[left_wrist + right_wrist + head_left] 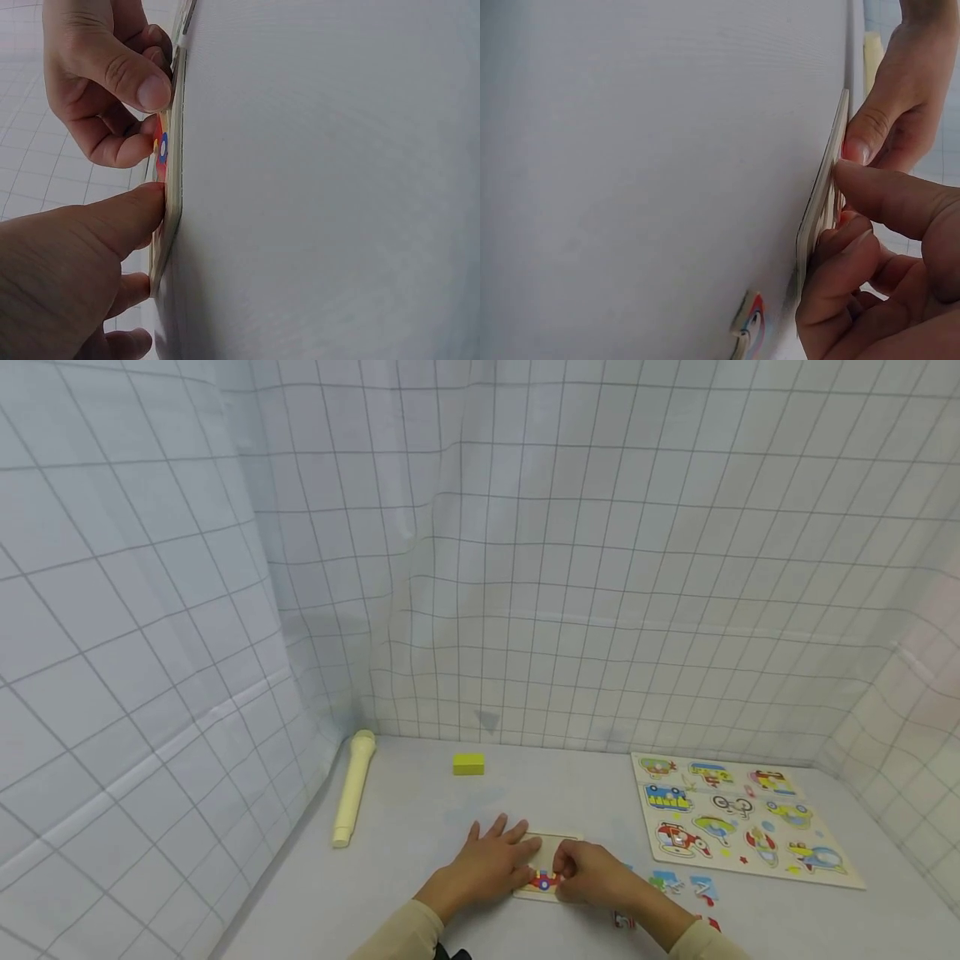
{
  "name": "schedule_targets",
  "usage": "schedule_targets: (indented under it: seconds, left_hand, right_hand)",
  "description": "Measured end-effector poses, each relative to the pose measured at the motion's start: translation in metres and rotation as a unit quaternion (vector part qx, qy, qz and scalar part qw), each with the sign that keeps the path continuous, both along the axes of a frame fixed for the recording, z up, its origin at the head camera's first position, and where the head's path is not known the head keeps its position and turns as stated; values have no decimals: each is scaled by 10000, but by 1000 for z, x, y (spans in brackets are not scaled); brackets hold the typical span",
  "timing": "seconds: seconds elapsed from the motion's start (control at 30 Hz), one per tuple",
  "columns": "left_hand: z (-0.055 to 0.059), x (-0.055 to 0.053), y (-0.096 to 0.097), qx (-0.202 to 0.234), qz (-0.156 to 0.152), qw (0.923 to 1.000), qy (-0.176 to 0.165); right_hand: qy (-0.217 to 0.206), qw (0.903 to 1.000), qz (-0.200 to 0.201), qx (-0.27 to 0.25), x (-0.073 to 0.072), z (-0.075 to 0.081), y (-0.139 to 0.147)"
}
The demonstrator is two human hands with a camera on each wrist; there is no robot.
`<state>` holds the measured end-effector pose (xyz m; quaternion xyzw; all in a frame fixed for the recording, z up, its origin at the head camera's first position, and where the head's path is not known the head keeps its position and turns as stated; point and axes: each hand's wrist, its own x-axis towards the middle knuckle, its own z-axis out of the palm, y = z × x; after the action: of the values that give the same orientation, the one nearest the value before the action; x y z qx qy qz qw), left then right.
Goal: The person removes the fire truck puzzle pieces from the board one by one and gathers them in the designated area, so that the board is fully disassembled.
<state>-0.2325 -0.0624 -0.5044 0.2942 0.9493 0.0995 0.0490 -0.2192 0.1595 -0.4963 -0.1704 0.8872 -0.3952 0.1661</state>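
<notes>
A small wooden puzzle board (553, 842) lies on the table between both hands. In its near part sits a red puzzle piece (544, 882) with a blue round mark. My left hand (491, 865) rests on the board's left side with fingers spread, its thumb (139, 214) touching the red piece. Curled fingers of my right hand (596, 875) pinch the right end of that piece, beside the board's edge. The right hand's fingertips partly hide the contact. Several loose picture pieces (703, 887) lie right of the right hand; its forearm covers part of that area.
A larger peg puzzle board (731, 818) with vehicle pictures lies at the right. A yellow block (468, 764) stands at the back, and a cream microphone-shaped stick (352, 789) lies at the left. Grid-patterned curtains (525, 568) enclose the table.
</notes>
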Motion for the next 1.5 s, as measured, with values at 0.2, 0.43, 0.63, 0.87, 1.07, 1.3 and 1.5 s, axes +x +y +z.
schedule_targets:
  seconds: [0.2, 0.43, 0.63, 0.87, 1.07, 1.3, 1.5]
  left_hand:
    - [2, 0, 0, 8, 24, 10000, -77]
    - [3, 0, 0, 6, -9, 10000, -97]
    - [2, -2, 0, -13, -58, 10000, -31]
    - [3, 0, -1, -76, -64, 9999, -13]
    - [1, 0, -1, -95, -91, 9999, 35]
    - [0, 1, -2, -66, -197, 9998, 82]
    - [1, 2, -3, -74, -138, 9998, 80]
  right_hand:
    - [-2, 10000, 43, -16, 0, 4, -1]
    - [-5, 10000, 11, 34, 0, 3, -1]
    - [241, 9996, 126, 60, -1, 2, 0]
    - [292, 9995, 58, -40, 0, 3, 10]
    - [8, 9980, -271, -565, 11, 16, 38]
    - [-484, 9882, -1191, -837, 39, 31, 94]
    - [-736, 9917, -965, -423, 58, 31, 138]
